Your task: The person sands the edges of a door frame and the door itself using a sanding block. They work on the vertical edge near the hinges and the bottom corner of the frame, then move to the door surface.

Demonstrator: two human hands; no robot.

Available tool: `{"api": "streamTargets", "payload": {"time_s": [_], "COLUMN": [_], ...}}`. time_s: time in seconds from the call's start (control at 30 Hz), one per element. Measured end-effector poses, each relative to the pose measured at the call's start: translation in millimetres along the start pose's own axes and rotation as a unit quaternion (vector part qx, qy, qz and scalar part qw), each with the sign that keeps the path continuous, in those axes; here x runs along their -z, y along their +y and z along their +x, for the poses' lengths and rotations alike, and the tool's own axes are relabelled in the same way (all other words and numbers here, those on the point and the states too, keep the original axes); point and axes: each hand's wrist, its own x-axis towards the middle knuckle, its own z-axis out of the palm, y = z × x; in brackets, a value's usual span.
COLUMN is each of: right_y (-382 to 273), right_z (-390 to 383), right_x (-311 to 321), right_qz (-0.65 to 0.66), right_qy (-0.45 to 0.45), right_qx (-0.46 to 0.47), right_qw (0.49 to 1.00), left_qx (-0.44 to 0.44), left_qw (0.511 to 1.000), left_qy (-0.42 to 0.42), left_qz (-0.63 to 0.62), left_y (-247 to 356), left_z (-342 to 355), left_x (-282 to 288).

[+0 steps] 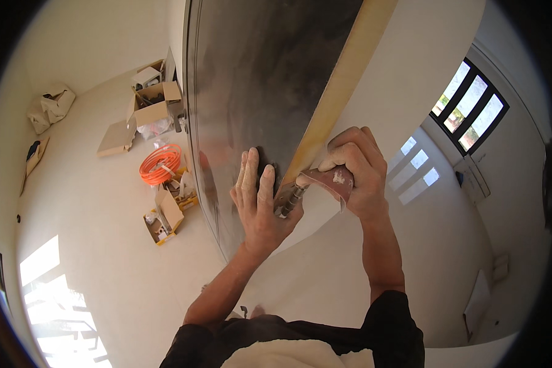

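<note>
A dark, glossy door (257, 80) stands in front of me, with a pale yellowish strip (346, 73) along its edge. A metal hinge (292, 201) sits low on that edge. My left hand (260, 211) rests against the door with its fingers stretched out over the dark face and its thumb beside the hinge. In my right hand (360, 168) is a bent piece of reddish-brown sandpaper (334, 181), pinched between fingers and thumb. Its left end reaches the top of the hinge. White dust covers the fingers of both hands.
Left of the door, an orange coil of tubing (161, 164), an open cardboard box (150, 107) and a small yellow box (159, 230) lie on the floor. A pale sack (50, 107) leans by the far left wall. On the right is a barred window (470, 105).
</note>
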Motion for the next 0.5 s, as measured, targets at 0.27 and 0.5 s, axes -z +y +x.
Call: {"api": "streamTargets", "payload": {"time_s": [0.27,0.5], "right_y": [-3,-3], "right_z": [9,10], "right_x": [1,-3], "right_qz": [-0.011,-0.023], "right_qy": [-0.004,-0.006], "right_qx": [0.03,0.077], "right_qw": [0.999,0.997], "left_qx": [0.004,0.006], "left_qw": [1.0,1.0], "left_qy": [0.004,0.009], "left_qz": [-0.001,0.0], "left_y": [-1,-1], "left_z": [-1,-1], "left_x": [-1,-3]}}
